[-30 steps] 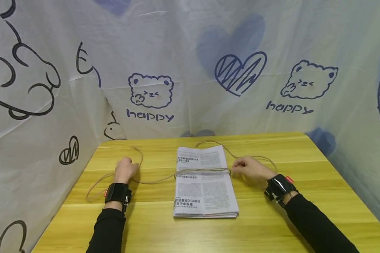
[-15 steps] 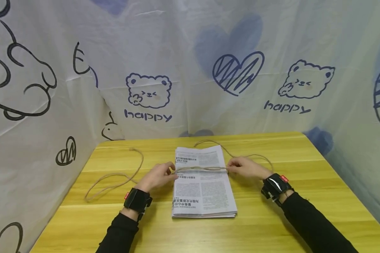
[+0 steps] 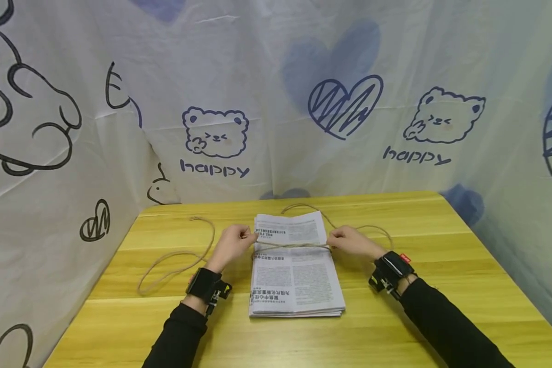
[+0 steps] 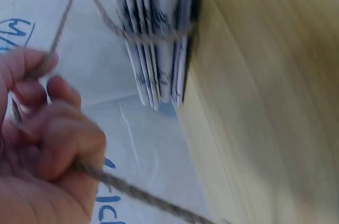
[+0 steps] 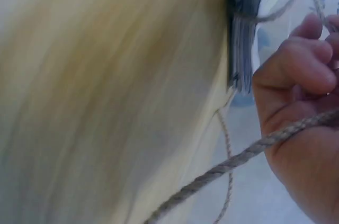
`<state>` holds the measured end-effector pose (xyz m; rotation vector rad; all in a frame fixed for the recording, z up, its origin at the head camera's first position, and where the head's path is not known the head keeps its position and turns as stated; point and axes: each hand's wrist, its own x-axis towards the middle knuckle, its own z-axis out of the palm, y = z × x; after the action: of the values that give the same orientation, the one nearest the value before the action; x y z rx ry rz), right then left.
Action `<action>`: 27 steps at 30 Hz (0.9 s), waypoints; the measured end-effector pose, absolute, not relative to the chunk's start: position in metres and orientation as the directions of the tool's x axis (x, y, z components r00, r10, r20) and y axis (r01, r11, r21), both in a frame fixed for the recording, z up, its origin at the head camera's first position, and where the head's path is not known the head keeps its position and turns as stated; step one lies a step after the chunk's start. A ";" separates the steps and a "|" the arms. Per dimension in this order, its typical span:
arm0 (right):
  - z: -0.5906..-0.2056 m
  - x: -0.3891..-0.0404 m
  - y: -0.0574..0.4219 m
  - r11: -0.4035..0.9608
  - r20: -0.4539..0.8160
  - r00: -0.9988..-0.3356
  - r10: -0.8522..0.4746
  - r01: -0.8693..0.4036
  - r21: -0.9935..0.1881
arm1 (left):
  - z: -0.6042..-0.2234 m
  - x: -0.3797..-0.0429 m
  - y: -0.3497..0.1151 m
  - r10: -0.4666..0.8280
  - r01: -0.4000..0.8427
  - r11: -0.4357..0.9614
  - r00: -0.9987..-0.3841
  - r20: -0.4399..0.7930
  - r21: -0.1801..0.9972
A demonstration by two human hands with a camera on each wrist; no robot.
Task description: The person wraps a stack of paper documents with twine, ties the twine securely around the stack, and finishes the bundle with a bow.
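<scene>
A stack of folded newspapers (image 3: 294, 283) lies on the table, with a length of jute twine (image 3: 293, 246) running around it and crossing its top. My left hand (image 3: 232, 246) pinches the twine at the stack's left edge. In the left wrist view the twine (image 4: 64, 15) rises from the paper edges into the curled fingers of my left hand (image 4: 53, 134), and its tail leaves below the palm. At the right edge my right hand (image 3: 355, 242) pinches the other end. The right wrist view has thick twine (image 5: 212, 173) passing through the curled right hand (image 5: 296, 86).
A loose tail of twine curves over the table (image 3: 221, 337) on the left, and another stretches behind the right hand. White printed cloth (image 3: 276, 143) hangs close along the back and both sides of the table.
My left hand has moved right from the loose tail to the stack's left edge, taken the twine there and raised it slightly. My right hand has shifted a little left, its fingers on the twine.
</scene>
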<state>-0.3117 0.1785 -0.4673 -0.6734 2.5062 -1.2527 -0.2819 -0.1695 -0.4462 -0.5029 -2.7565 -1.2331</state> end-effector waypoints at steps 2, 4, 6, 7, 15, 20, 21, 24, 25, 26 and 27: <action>-0.470 -0.313 0.179 0.504 -0.043 -0.852 -0.522 -0.267 -0.821 | -0.449 -0.283 -0.172 0.279 0.344 0.633 -0.937 0.210 0.693; -0.474 -0.314 0.181 0.496 -0.052 -0.851 -0.523 -0.254 -0.831 | -0.454 -0.283 -0.177 0.312 0.359 0.631 -0.929 0.198 0.688; -0.477 -0.315 0.183 0.503 -0.061 -0.853 -0.519 -0.247 -0.828 | -0.460 -0.284 -0.183 0.336 0.347 0.600 -0.927 0.167 0.721; -0.478 -0.315 0.184 0.504 -0.061 -0.854 -0.517 -0.246 -0.828 | -0.462 -0.284 -0.186 0.348 0.341 0.577 -0.925 0.154 0.743; -0.469 -0.316 0.178 0.038 -0.114 -0.833 -0.542 0.111 -0.993 | -0.460 -0.285 -0.190 0.471 0.164 0.144 -0.879 0.078 0.976; -0.468 -0.322 0.167 -0.050 -0.130 -0.827 -0.548 0.188 -0.981 | -0.458 -0.282 -0.179 0.495 0.223 0.277 -0.867 0.060 0.935; -0.469 -0.323 0.166 -0.015 -0.125 -0.831 -0.541 0.159 -0.987 | -0.459 -0.282 -0.177 0.490 0.258 0.348 -0.870 0.061 0.901; -0.474 -0.324 0.162 0.119 -0.119 -0.846 -0.519 0.066 -0.991 | -0.461 -0.281 -0.171 0.491 0.344 0.513 -0.869 0.059 0.787; -0.477 -0.325 0.161 0.154 -0.122 -0.848 -0.516 0.049 -0.987 | -0.462 -0.281 -0.170 0.491 0.355 0.542 -0.869 0.057 0.762; -0.479 -0.324 0.159 0.177 -0.125 -0.850 -0.512 0.038 -0.983 | -0.463 -0.282 -0.169 0.488 0.360 0.561 -0.871 0.054 0.746; -0.480 -0.324 0.158 0.199 -0.129 -0.852 -0.507 0.030 -0.980 | -0.464 -0.282 -0.169 0.484 0.357 0.572 -0.874 0.048 0.738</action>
<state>-0.3241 0.1576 -0.4804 -0.4450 2.0543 -1.6938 -0.2816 -0.1690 -0.4637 -0.7886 -2.9239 -1.3135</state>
